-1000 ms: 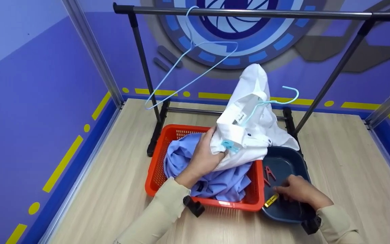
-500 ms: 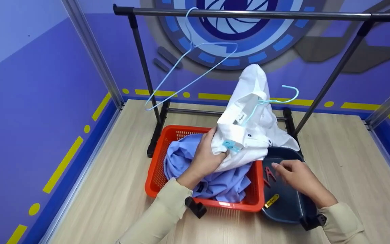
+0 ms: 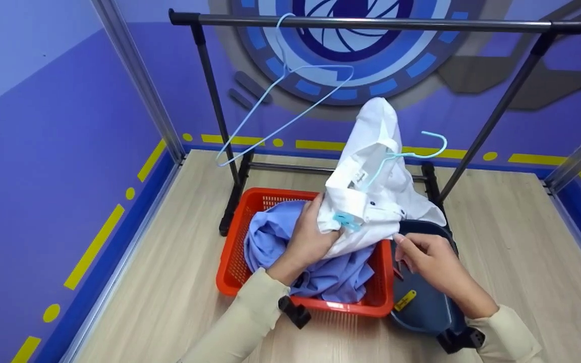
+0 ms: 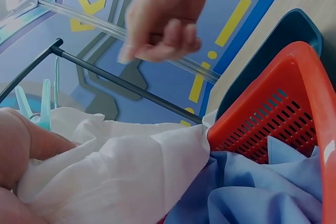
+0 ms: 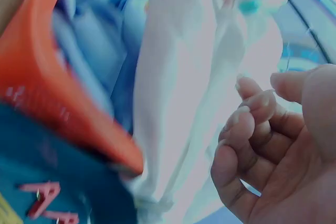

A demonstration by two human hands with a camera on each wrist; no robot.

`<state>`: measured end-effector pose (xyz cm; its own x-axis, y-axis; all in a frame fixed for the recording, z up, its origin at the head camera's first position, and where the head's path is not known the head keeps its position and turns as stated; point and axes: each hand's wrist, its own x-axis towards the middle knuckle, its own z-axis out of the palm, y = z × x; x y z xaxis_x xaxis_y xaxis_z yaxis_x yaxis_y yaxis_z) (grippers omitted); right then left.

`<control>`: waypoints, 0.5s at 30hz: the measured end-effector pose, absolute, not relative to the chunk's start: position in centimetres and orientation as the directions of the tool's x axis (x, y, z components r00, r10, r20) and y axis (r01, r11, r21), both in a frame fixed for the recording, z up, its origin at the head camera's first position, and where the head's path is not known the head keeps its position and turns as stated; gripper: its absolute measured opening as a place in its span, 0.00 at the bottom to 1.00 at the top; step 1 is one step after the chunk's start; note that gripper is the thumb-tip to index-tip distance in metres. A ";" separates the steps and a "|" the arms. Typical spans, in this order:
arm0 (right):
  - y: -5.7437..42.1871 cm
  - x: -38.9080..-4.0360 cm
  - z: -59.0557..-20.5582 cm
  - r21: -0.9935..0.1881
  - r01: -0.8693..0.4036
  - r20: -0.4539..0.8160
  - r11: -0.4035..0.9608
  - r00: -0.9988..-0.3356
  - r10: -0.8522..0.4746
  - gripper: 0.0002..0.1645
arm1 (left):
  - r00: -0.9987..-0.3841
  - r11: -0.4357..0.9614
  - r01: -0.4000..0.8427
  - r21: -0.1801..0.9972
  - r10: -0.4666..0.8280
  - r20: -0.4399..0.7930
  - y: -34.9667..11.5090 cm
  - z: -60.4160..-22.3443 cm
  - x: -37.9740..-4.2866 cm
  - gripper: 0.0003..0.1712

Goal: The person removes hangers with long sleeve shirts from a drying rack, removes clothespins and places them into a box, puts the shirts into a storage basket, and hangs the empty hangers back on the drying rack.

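Observation:
My left hand (image 3: 310, 242) grips a white shirt (image 3: 386, 212) near its collar, above the red basket. A turquoise clothespin (image 3: 347, 221) is clipped on the shirt by my fingers. From the neck opening sticks out the hook of a light-blue hanger (image 3: 402, 154). My right hand (image 3: 429, 259) is over the dark blue tray (image 3: 424, 307), near the shirt's lower edge. In the right wrist view its fingers curl loosely, with nothing seen between them. Red clothespins (image 5: 43, 196) and a yellow clothespin (image 3: 405, 301) lie in the tray.
A crumpled blue garment (image 3: 275, 222) fills the red basket (image 3: 227, 272), which stands against the tray. Behind it stands a metal clothes rack (image 3: 421, 23) with a bare wire hanger (image 3: 285, 63) on its bar. Purple walls (image 3: 68, 131) bound the left and back.
My right hand has risen from beside the yellow clothespin and moved away from me and left toward the shirt. The left hand holds the shirt in nearly the same place.

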<state>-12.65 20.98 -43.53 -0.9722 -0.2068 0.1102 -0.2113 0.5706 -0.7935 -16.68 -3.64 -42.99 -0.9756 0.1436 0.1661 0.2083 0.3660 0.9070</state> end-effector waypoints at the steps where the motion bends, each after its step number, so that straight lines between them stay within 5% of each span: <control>1: 20.6 -12.5 -43.3 -0.804 -0.217 0.117 0.553 -0.971 -0.211 0.21 | -0.975 0.367 0.209 0.906 0.144 0.167 -3.6 -43.0 -16.7 0.48; 15: 16.4 -11.9 -41.7 -0.885 -0.140 0.098 0.444 -0.988 -0.116 0.26 | -0.974 0.359 0.227 0.905 0.098 0.206 -2.9 -43.4 -16.3 0.48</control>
<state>-11.86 16.45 -41.69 -0.9884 -0.1160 0.0981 -0.1400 0.4443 -0.8849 -16.25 -2.85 -43.39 -0.9737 0.0978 0.2057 0.2273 0.3590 0.9052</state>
